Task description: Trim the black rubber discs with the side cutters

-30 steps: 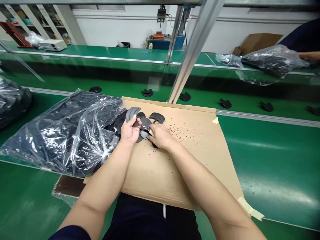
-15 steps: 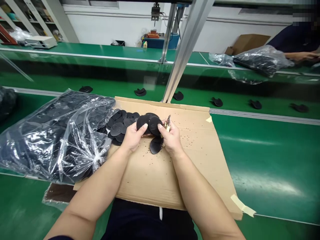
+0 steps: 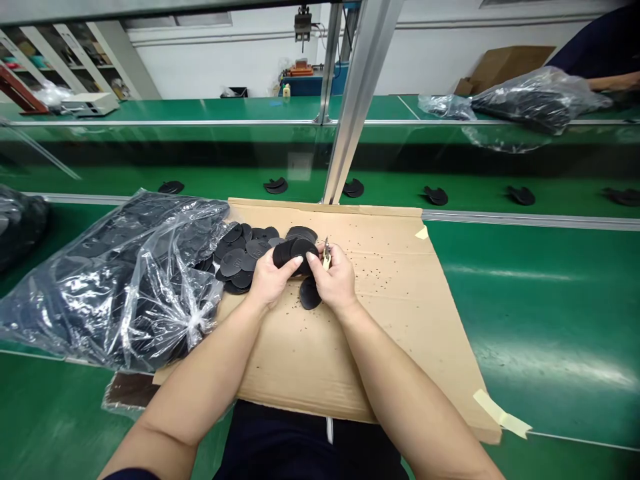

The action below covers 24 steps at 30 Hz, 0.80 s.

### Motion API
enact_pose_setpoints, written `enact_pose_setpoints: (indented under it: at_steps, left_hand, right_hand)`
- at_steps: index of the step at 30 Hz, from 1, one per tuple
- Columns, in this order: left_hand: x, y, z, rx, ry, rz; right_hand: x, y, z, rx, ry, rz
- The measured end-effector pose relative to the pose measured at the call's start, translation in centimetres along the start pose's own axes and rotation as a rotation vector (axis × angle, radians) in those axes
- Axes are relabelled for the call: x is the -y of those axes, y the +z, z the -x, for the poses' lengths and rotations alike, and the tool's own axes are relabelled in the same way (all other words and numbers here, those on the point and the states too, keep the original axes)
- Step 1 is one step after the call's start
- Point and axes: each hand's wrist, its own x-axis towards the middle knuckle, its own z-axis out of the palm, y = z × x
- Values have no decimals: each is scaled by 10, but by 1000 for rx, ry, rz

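Note:
Close over the cardboard, my left hand [image 3: 270, 277] is closed around a fanned stack of thin black discs [image 3: 293, 252]. My right hand [image 3: 336, 279] grips the right end of that stack with its thumb while small nippers [image 3: 327, 255] with pale yellow handles stay tucked in its fingers, jaws pointing up. Just below the hands lies a single black disc [image 3: 310, 295]. To the left spreads a pile of loose black discs [image 3: 231, 262], and another small stack [image 3: 301, 233] sits behind the held ones.
Black crumbs dot the cardboard sheet [image 3: 400, 320], which is taped to the green bench. A clear bag [image 3: 125, 280] full of black discs lies on the left. Black pieces [image 3: 436, 195] rest in a row along the green belt behind. A metal post [image 3: 355, 107] rises there. A co-worker's arm [image 3: 615, 83] shows far right.
My thumbs have come nearer each other on the stack, and the held discs now look more closely bunched. A small stack shows on the cardboard behind them. The view has shifted slightly.

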Motion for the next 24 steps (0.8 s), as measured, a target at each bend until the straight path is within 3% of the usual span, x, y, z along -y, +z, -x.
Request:
enact_pose_setpoints:
  at_steps: [5, 10, 12, 19, 24]
  left_hand:
    - [-2, 2, 1, -23, -57, 56]
    - [-8, 4, 1, -3, -172, 227]
    - [-9, 4, 2, 14, -169, 215]
    - [-1, 1, 2, 68, -39, 139]
    - [-2, -2, 1, 48, -40, 99]
  right_hand:
    - [1, 2, 3, -42, -31, 3]
    - [-2, 3, -2, -15, 147, -356]
    - [-2, 2, -4, 6, 153, -410]
    - [-6, 1, -2, 36, 88, -217]
    - [-8, -1, -5, 157, 172, -222]
